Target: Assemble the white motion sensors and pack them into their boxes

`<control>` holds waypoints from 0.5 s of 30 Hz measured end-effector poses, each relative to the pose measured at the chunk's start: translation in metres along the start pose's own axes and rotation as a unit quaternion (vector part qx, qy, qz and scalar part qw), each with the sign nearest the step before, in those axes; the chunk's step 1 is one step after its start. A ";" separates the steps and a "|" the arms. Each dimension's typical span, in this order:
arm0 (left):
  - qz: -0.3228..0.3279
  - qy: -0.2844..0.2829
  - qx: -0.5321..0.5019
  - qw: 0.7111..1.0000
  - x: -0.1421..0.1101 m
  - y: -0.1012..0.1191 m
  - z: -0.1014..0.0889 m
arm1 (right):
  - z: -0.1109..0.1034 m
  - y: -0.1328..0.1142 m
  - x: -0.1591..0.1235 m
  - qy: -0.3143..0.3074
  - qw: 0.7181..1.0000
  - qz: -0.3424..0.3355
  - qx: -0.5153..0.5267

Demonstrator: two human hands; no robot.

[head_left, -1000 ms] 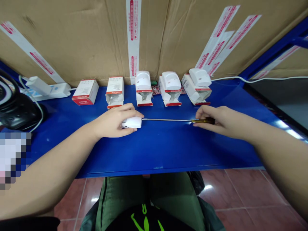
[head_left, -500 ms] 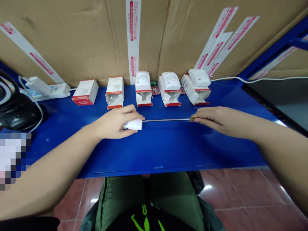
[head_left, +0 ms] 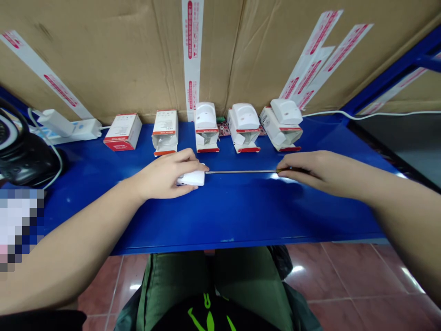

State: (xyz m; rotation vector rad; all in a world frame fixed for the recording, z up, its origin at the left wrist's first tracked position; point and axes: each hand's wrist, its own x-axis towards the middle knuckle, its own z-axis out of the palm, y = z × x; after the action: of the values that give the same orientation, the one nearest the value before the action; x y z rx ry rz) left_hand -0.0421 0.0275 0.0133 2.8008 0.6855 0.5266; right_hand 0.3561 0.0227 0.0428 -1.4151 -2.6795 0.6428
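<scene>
My left hand grips a small white detector housing on the blue tabletop, its fingers around both sides. From the right, a long thin screwdriver lies level, its tip against the housing's right end. My right hand is closed on the screwdriver's handle, most of which the fingers hide. Behind, white detectors stand on opened boxes: one detector in the middle, another detector beside it, and a third detector farther right.
A closed box and an opened box stand left of the detectors. Red circuit boards lie between boxes. At far left are a white power strip and a black device. Cardboard backs the blue table.
My right hand has shifted slightly right and its fingers have turned around the handle, showing more of it. My left hand and the housing have stayed nearly in place.
</scene>
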 end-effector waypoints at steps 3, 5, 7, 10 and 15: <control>0.007 0.003 -0.003 1.000 0.000 0.001 0.001 | -0.002 -0.001 0.001 -0.012 1.000 0.002 0.007; 0.008 0.002 -0.004 1.000 0.000 0.001 0.001 | -0.002 -0.004 0.001 -0.034 0.999 0.008 0.025; 0.005 -0.001 -0.004 1.000 0.000 0.001 0.002 | -0.001 -0.008 0.000 -0.049 0.998 0.020 0.034; 0.006 0.004 -0.009 1.000 -0.001 0.000 0.002 | 0.002 -0.014 -0.001 -0.032 0.998 0.052 0.025; 0.008 0.007 -0.008 1.000 -0.001 0.000 0.002 | 0.003 -0.013 -0.003 0.003 0.999 0.044 0.021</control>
State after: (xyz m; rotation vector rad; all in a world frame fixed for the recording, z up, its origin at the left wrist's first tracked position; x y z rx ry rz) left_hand -0.0420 0.0271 0.0113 2.7921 0.6600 0.5528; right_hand 0.3472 0.0126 0.0453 -1.5287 -2.5962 0.6951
